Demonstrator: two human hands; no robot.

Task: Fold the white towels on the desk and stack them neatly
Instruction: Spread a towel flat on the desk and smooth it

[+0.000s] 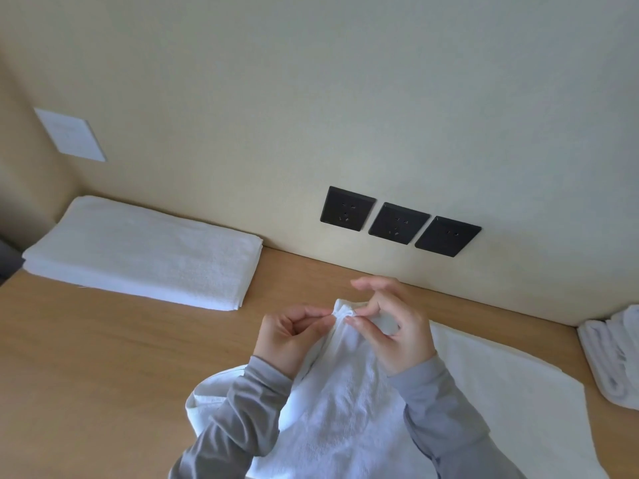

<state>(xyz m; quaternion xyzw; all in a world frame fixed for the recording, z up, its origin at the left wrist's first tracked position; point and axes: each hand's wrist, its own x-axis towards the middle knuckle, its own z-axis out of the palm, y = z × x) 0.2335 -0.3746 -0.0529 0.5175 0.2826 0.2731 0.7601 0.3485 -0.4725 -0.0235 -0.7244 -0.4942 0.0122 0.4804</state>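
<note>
Desk [103, 357], folded towels [145, 250], flat towel [501, 382], perhaps bundle [615, 354]

Three black square sockets [398, 223] sit side by side in a row, low on the cream rear wall [311, 81], their edges nearly touching. A white rectangular plate [70, 134] is mounted higher on the adjoining side wall, its markings too faint to read.

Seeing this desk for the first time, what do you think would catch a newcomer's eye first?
First the two hands at centre: the left hand and right hand both pinch the bunched top edge of a white towel over the wooden desk. Next, the neat stack of folded towels at the back left against the wall, and the three black sockets on the wall behind the hands.
</note>
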